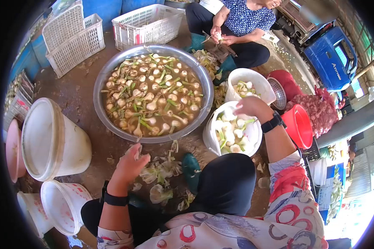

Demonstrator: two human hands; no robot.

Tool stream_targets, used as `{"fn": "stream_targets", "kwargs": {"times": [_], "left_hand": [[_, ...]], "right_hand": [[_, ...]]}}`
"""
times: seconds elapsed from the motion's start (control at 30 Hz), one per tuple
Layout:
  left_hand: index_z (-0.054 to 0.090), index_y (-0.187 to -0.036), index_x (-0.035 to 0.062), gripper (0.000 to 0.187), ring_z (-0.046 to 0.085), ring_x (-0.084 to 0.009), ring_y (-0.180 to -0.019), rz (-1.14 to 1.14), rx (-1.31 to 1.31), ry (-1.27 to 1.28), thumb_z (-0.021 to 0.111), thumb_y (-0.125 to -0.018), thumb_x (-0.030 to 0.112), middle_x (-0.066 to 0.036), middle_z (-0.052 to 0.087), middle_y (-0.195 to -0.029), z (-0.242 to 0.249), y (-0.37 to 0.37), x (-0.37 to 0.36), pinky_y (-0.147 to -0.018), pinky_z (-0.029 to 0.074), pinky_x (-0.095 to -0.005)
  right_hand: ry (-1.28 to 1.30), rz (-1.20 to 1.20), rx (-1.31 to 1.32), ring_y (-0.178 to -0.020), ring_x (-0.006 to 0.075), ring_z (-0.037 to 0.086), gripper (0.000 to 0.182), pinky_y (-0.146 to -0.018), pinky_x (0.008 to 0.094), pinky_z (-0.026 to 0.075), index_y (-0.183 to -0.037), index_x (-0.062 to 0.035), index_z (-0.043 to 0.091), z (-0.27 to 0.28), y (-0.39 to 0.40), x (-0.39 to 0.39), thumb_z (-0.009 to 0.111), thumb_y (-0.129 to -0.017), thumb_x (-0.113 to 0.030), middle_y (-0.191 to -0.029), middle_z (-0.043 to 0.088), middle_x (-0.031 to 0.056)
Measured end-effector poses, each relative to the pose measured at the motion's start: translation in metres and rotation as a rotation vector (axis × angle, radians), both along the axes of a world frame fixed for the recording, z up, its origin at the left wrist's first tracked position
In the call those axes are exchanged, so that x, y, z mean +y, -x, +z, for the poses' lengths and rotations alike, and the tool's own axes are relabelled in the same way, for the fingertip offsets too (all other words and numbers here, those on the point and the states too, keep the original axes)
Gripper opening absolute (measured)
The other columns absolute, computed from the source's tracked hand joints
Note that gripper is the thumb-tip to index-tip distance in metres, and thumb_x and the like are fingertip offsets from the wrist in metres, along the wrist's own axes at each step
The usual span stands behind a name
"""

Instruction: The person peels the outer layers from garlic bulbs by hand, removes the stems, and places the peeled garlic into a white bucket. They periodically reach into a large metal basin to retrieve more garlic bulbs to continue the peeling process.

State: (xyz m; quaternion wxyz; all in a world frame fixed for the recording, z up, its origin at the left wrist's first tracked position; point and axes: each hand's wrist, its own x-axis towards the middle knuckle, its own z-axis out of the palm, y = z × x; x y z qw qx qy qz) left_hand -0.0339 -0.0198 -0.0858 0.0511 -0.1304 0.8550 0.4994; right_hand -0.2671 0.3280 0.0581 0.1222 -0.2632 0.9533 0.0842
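A wide metal basin (pixel 99 106) holds brownish water with many garlic bulbs (pixel 151 104), some with green stems. Near its front rim is my left hand (pixel 131 166), fingers and thumb apart, with no bulb in it. My right hand (pixel 253 108) reaches over the rim of a white bucket (pixel 210 139) at my right knee, fingers stretched out above the contents and no held bulb visible. Cleaner white garlic bulbs (pixel 239 132) with short green stems lie inside that bucket. Peeled garlic skins (pixel 158 174) are scattered on the floor between my left hand and my foot.
Across the basin a seated person (pixel 247 18) handles garlic. Beside my bucket stand another white bucket (pixel 237 74), a red bucket (pixel 300 126) and a metal colander (pixel 277 93). White pails (pixel 72 139) line the left. Plastic crates (pixel 147 27) stand behind.
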Motion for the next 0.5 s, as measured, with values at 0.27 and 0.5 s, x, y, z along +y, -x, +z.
{"fn": "stream_targets", "kwargs": {"times": [0.27, 0.5], "left_hand": [[0.042, -0.119, 0.0044, 0.060, 0.046, -0.0315, -0.106, -0.200, -0.025, 0.604, 0.056, -0.071, 0.038, -0.018, 0.053, -0.106, 0.021, -0.001, 0.009, -0.090, 0.035, -0.0341], [0.053, -0.106, 0.0022, 0.040, 0.051, -0.0334, -0.097, -0.173, -0.072, 0.111, 0.055, -0.075, 0.029, -0.020, 0.055, -0.101, 0.031, 0.027, 0.020, -0.083, 0.040, -0.0371]], "right_hand": [[0.612, -0.078, -0.141, -0.076, 0.0286, 0.057, 0.020, -0.066, 0.0368, 0.043, -0.080, -0.0065, 0.061, -0.077, 0.033, -0.067, 0.044, -0.074, -0.015, -0.081, 0.060, 0.0144], [0.060, 0.108, -0.242, -0.079, 0.0338, 0.058, 0.023, -0.068, 0.0393, 0.046, -0.079, -0.0027, 0.063, -0.233, 0.072, -0.164, 0.046, -0.069, -0.013, -0.083, 0.060, 0.0179]]}}
